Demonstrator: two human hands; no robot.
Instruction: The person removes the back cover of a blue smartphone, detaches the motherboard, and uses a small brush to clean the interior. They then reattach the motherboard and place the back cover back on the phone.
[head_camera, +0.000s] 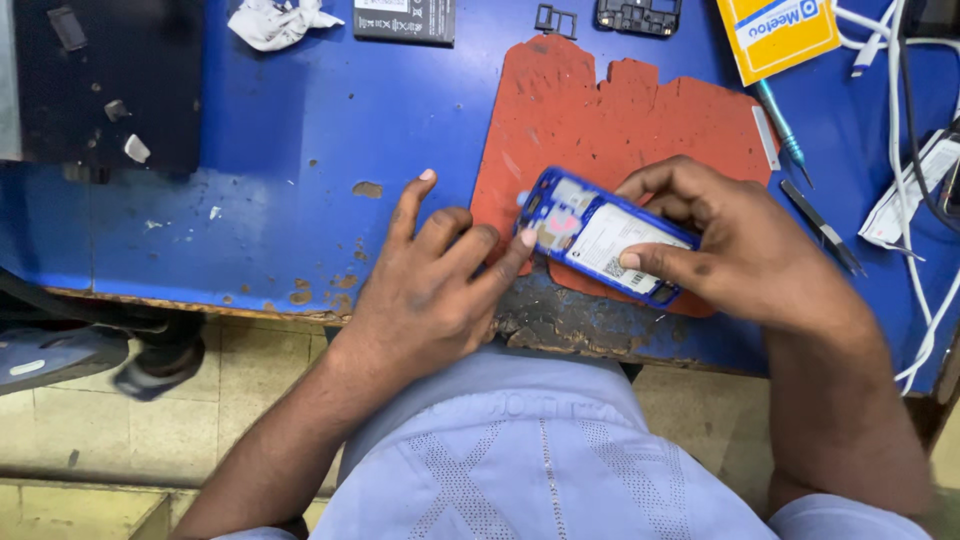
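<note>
Blue-framed mobile phone with its back cover off (605, 238) lies on the worn red-orange rubber work mat (620, 120), near the mat's front edge, on the scuffed blue tabletop (300, 150).

Progress, judging from how things lie: back is already open, internals exposed, with a white-labelled battery in the middle bay and a board section at the upper-left end. Separate black rectangular battery pack (404, 20), small black frame piece (556, 19) and black plastic component (638, 14) sit at the far edge, so some parts look already pulled. Phone isn't closed up; nothing visibly going back on yet. Can't tell whether it's mid-teardown or mid-reassembly.

Orientation: open side faces up. Long axis runs diagonally, upper-left to lower-right in the head view; board end points up-left toward the left hand, the other end sits under the right.

Right hand (730, 240): grip closed on the phone, thumb along the near edge, fingers over the far edge, pinning the lower-right end.
Left hand (430, 280): not gripping, palm down, fingers spread on the tabletop, one fingertip touching the phone's upper-left end.

Nearby: thin blue-handled screwdriver (782, 125) and black tweezers (822, 228) right of the mat, untouched. Crumpled white cloth (275, 22) far left.
</note>
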